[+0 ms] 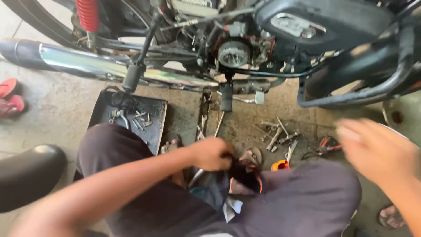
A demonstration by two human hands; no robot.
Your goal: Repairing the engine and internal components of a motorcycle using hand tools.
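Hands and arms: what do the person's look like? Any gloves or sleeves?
Both hands, left and right, are bare, with no gloves, rings or watch showing. The forearms are bare too, with no sleeves in view. The right hand is blurred, so small details cannot be told.

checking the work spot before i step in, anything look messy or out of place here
Yes. Loose metal spanners and sockets lie scattered on the bare concrete floor under the motorcycle's open engine, outside the black metal tray. The left hand grips a dark rag; the right hand is blurred.
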